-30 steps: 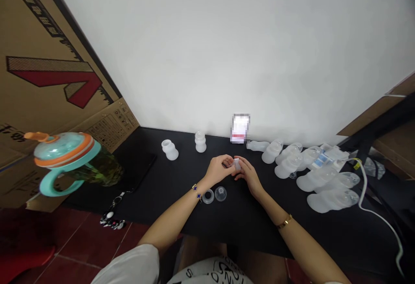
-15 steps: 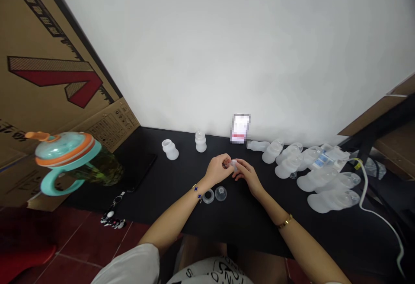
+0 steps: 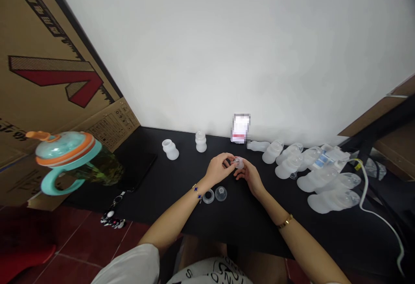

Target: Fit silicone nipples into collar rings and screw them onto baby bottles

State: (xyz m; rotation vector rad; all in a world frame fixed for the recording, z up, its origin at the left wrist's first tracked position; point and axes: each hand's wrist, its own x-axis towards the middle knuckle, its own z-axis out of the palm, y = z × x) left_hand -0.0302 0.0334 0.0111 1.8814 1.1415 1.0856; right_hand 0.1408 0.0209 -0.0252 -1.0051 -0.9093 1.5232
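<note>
Between my hands is a small clear baby bottle nipple (image 3: 239, 162), its tip turned toward the left. My left hand (image 3: 219, 170) pinches it from the left with thumb and forefinger. My right hand (image 3: 249, 176) grips its right side, other fingers curled beneath. On the black table below lie a translucent collar ring (image 3: 208, 196), by my left wrist, and a clear dome cap (image 3: 221, 193) just right of it. Farther back, an uncapped white bottle body (image 3: 170, 150) leans to one side, and a capped baby bottle (image 3: 201, 142) stands upright.
Several capped baby bottles (image 3: 333, 201) lie or stand on the right, near a plastic packet (image 3: 324, 157) and a white cable (image 3: 365, 189). A blurred phone (image 3: 240, 128) leans on the wall. At left are a large drink jug (image 3: 97, 167), a dark flat device (image 3: 142, 169) and a keychain (image 3: 112, 218).
The nipple has turned and shows more plainly between my fingers. My right fingers have shifted slightly around it; both arms stay nearly in place.
</note>
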